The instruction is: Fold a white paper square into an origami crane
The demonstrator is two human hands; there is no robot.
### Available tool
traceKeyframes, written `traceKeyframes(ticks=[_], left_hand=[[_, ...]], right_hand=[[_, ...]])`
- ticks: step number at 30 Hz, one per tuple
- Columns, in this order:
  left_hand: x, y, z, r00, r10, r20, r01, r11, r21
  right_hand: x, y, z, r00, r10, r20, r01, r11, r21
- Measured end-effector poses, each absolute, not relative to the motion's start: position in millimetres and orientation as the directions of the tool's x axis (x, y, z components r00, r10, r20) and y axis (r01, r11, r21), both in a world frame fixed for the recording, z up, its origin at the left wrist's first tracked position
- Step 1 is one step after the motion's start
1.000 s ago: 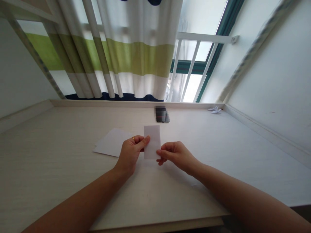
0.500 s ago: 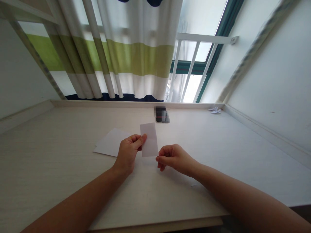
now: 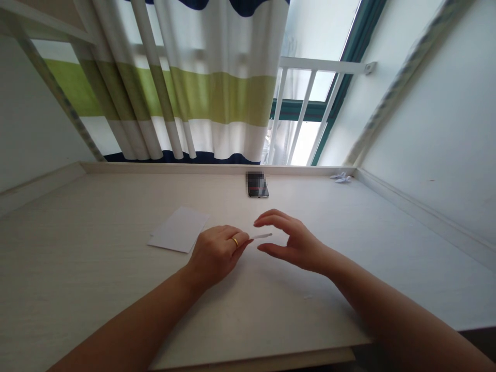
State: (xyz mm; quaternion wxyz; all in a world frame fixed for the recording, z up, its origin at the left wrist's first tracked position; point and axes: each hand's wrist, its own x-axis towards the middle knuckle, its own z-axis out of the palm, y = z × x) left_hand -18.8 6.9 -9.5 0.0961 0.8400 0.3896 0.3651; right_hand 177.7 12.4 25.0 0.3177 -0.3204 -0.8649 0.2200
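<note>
My left hand [image 3: 217, 251] pinches a small folded white paper [image 3: 261, 236] by one end. The paper lies nearly flat, edge-on to the camera, just above the pale wooden table [image 3: 116, 289]. A gold ring shows on a finger of that hand. My right hand [image 3: 289, 240] hovers just right of the paper, fingers spread and curved around its free end, holding nothing.
A white sheet of paper [image 3: 179, 229] lies on the table left of my hands. A dark phone [image 3: 257, 184] rests near the back edge by the striped curtain [image 3: 209, 93]. A small folded white paper shape [image 3: 341, 176] sits in the far right corner.
The paper was held upright between both hands. My right hand let go and opened, and my left hand tipped the paper down to nearly flat.
</note>
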Motion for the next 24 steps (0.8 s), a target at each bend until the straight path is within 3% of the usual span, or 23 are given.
traceKeyframes(ticks=[4,8,11,18,24], left_hand=[[-24,12,-8,0.582,0.666,0.466,0.619,-0.735,0.278],[-27,17,-9,0.699,0.656,0.285,0.597,-0.755,0.273],[-29,19,-12,0.702,0.692,0.166,0.644,-0.717,0.266],[-31,20,-12,0.699,0.713,0.048,0.686,-0.688,0.237],[-28,18,-7,0.724,0.689,0.042,0.670,-0.716,0.198]], right_hand=[[175,15,17,-0.731,0.508,0.456,0.504,0.852,-0.142],[177,23,11,-0.842,0.414,0.346,0.442,0.897,0.002],[183,32,9,-0.893,0.386,0.233,0.389,0.921,-0.034],[196,39,12,-0.902,0.431,0.022,0.407,0.866,-0.291],[187,30,16,-0.868,0.493,0.056,0.461,0.844,-0.274]])
